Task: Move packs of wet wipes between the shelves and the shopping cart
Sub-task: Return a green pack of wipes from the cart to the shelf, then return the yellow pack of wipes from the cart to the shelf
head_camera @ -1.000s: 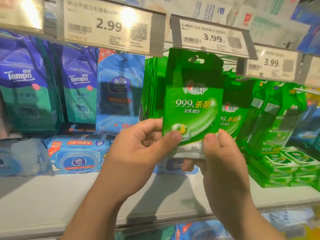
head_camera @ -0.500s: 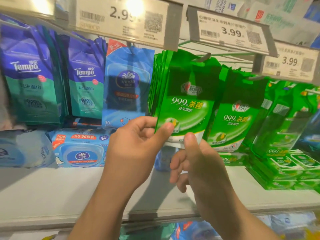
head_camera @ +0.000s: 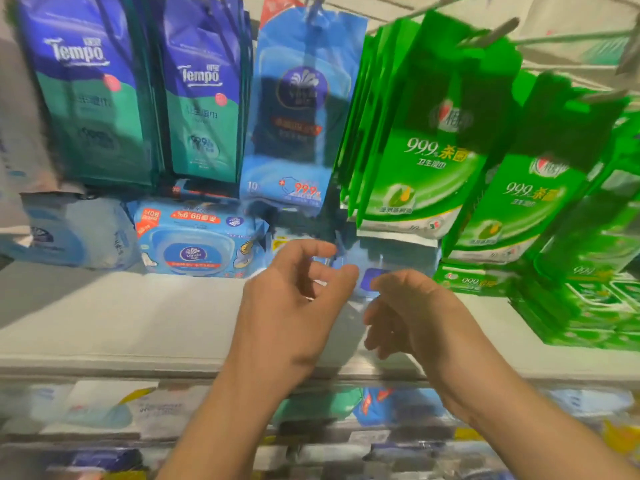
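I am standing at the shelf (head_camera: 145,317) of wet wipes, and I think I am just finishing the step of hanging a pack back on its hook. On the left the purple and teal packs (head_camera: 201,109) are hanging, then the blue pack (head_camera: 298,112), and below them a flat blue pack (head_camera: 194,237) is lying on the shelf. My left hand (head_camera: 294,306) is hovering with fingers loosely curled, holding nothing. My right hand (head_camera: 412,313) is beside it, relaxed and also empty. Above and to the right, the green pack (head_camera: 426,147) is hanging at the front of its row, free of my hands. One second earlier I was pinching this pack by its bottom edge with both thumbs; now both hands are lower and apart from it. For the next move I am probably needing another pack, so I must look for the cart, which is not visible here
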A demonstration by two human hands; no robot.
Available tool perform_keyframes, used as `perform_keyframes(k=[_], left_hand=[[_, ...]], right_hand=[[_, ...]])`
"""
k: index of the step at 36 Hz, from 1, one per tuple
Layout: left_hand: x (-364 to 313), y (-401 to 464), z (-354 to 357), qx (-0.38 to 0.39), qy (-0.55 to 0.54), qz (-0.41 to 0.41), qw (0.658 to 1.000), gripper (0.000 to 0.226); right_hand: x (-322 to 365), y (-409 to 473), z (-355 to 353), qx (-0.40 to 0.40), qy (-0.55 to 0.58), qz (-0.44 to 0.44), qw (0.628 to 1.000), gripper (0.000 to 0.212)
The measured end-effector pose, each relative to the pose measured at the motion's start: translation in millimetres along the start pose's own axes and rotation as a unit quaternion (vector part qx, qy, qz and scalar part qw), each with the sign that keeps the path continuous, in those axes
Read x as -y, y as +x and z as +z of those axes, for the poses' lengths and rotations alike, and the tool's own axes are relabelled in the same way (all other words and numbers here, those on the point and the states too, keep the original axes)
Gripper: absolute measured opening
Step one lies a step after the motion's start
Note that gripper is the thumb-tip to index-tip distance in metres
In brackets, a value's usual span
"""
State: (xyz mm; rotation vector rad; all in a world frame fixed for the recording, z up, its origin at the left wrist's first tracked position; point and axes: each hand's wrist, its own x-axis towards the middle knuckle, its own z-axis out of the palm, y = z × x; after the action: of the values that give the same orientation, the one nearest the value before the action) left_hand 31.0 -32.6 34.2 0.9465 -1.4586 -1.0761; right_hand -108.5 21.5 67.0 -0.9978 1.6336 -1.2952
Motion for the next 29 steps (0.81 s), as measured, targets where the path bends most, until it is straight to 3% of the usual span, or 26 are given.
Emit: perform_keyframes(k=[4, 14, 17, 20, 23, 25, 29], left_hand=[[0.0, -17.5, -7.0, 0.024, 0.075, -0.018, 0.997, 0.015], [-26.4, -68.2, -3.1, -0.020, 0.160, -0.022, 0.987, 0.021], [-36.1, -89.5, 2.8, -0.046, 0.190, -0.017, 0.981, 0.027], [-45.5, -114.3, 8.4, -0.057, 0.234, -0.035, 0.970, 0.037], [-52.3, -142.5, 12.8, -0.057, 0.287, -0.046, 0.955, 0.064], [-56.7, -164.4, 15.1, -0.056, 0.313, -0.060, 0.946, 0.074], [-63.3, -210.3, 11.0, -0.074, 0.362, -0.093, 0.925, 0.070]], right_hand=[[-11.1, -9.0, -9.3, 0.012, -0.055, 0.005, 0.998, 0.010], [-22.6, -36.6, -59.1, 0.094, -0.104, -0.031, 0.990, 0.021], [-23.9, -44.7, -76.0, 0.096, -0.101, -0.037, 0.990, 0.009], [-28.1, -59.2, -95.3, 0.101, -0.167, -0.070, 0.978, 0.008], [-37.7, -74.7, -115.7, 0.101, -0.225, -0.112, 0.963, 0.008], [-45.1, -84.0, -126.7, 0.109, -0.250, -0.139, 0.952, 0.011], [-57.8, -99.1, -132.7, 0.164, -0.321, -0.150, 0.921, 0.029]])
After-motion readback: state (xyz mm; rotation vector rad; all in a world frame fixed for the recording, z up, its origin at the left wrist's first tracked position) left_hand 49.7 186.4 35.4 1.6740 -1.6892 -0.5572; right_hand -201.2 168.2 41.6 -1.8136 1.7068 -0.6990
